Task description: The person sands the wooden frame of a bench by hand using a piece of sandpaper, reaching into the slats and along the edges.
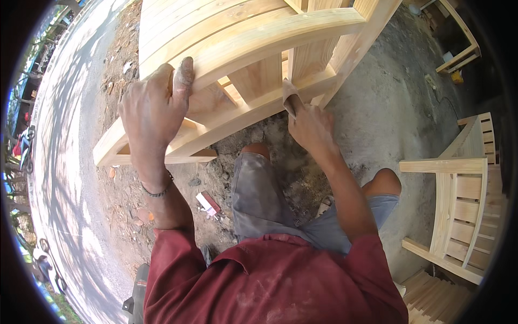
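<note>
A slatted piece of pale wooden furniture [248,40], bench-like with a curved rail, stands in front of me. Gripping its curved rail, my left hand [156,102] has the thumb over the top edge and its other fingers mostly hidden. My right hand [313,127] pinches a folded piece of brown sandpaper [292,99]. The sandpaper touches, or lies very close to, the lower rail [259,108] beside a gap between the slats. Dust coats the fingers of my left hand.
On the right stands another pale wooden slatted chair [464,205], with stacked wood strips [440,297] below it. A wooden frame [458,38] is at the far right. A small red and white box [208,203] lies on the dirt near my knee. A paved road [70,162] runs along the left.
</note>
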A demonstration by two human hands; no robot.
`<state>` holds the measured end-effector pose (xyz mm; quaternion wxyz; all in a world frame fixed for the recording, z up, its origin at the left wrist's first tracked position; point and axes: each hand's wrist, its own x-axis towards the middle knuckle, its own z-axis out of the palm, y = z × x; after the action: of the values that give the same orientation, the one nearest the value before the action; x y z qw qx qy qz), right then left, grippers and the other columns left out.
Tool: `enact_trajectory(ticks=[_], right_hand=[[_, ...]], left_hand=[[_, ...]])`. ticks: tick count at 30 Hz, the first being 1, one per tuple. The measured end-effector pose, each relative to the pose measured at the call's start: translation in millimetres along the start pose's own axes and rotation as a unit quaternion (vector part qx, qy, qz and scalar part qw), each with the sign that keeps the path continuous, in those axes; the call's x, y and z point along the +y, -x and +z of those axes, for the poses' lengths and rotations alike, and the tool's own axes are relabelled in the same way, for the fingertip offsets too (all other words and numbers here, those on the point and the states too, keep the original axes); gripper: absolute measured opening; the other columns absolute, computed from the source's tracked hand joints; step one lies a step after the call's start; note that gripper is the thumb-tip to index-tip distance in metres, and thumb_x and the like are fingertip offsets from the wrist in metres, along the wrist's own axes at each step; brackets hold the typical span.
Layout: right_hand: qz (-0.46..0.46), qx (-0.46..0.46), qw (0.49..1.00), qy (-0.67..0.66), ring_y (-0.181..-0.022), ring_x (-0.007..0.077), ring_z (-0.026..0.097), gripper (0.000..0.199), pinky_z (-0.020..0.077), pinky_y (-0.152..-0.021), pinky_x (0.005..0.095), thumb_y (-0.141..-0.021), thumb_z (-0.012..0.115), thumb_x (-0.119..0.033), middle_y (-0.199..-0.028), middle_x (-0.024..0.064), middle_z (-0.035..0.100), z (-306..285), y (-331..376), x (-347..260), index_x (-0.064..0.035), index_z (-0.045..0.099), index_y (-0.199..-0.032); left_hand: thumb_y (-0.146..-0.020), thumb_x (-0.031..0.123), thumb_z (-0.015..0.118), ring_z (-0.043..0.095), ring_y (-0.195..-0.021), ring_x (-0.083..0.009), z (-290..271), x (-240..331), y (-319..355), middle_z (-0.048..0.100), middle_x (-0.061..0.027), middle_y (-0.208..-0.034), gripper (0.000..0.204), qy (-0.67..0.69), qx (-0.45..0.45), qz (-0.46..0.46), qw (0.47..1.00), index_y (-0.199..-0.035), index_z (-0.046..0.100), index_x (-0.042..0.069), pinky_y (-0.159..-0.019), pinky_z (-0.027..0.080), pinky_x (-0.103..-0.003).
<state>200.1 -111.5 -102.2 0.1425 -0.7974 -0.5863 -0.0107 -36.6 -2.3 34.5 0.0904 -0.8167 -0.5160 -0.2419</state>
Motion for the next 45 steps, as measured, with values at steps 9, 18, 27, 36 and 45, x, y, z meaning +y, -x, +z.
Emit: enact_trajectory(ticks=[9,18,27,36,45], right_hand=[[-0.031,0.07,0.997,-0.004,-0.071,0.0405,0.07,0.033,0.0587,-0.064,0.0509,-0.091,0.059,-0.019,-0.077,0.0191,0.069,-1,1,6,-0.0138,0.06,-0.124],[-0.018,0.046,0.999,0.018,-0.066,0.0359,0.072,0.033,0.0594,-0.057,0.0457,-0.092,0.057,-0.017,-0.081,0.0226,0.069,-1,-18,6,-0.0107,0.061,-0.124],[-0.022,-0.014,0.999,0.041,-0.067,0.0367,0.072,0.036,0.0595,-0.059,0.0478,-0.093,0.057,-0.017,-0.083,0.0201,0.068,-6,-16,7,-0.0134,0.057,-0.129],[0.026,-0.064,0.998,-0.002,-0.076,0.0404,0.071,0.042,0.0592,-0.065,0.0466,-0.091,0.058,-0.013,-0.075,0.0164,0.069,-20,-13,-1,-0.0128,0.054,-0.133],[-0.017,0.011,0.998,-0.067,-0.075,0.0464,0.069,0.037,0.0578,-0.065,0.0538,-0.094,0.053,-0.016,-0.078,0.0271,0.067,-6,-10,10,-0.0108,0.052,-0.13]], left_hand=[[-0.101,0.06,0.041,0.055,-0.049,-0.0367,14,0,0,0.051,-0.0179,-0.051,0.065,-0.041,0.09,0.03,0.995,-0.066,0.056,0.008,-0.048,0.041,-0.046],[-0.105,0.049,0.035,0.062,-0.066,-0.0433,11,8,3,0.063,-0.0197,-0.068,0.058,-0.023,0.01,-0.015,1.0,-0.086,0.068,0.006,-0.061,0.045,-0.05],[-0.105,0.045,0.038,0.061,-0.064,-0.0431,12,6,4,0.061,-0.0209,-0.067,0.052,-0.042,0.038,-0.01,0.998,-0.089,0.069,0.007,-0.057,0.045,-0.048],[-0.105,0.043,0.039,0.057,-0.06,-0.0429,11,5,6,0.058,-0.0192,-0.065,0.049,-0.038,0.03,0.0,0.999,-0.08,0.061,0.007,-0.055,0.043,-0.048],[-0.105,0.046,0.037,0.065,-0.065,-0.0421,13,6,4,0.064,-0.0185,-0.066,0.053,-0.029,0.058,0.001,0.998,-0.091,0.072,0.008,-0.06,0.047,-0.05]])
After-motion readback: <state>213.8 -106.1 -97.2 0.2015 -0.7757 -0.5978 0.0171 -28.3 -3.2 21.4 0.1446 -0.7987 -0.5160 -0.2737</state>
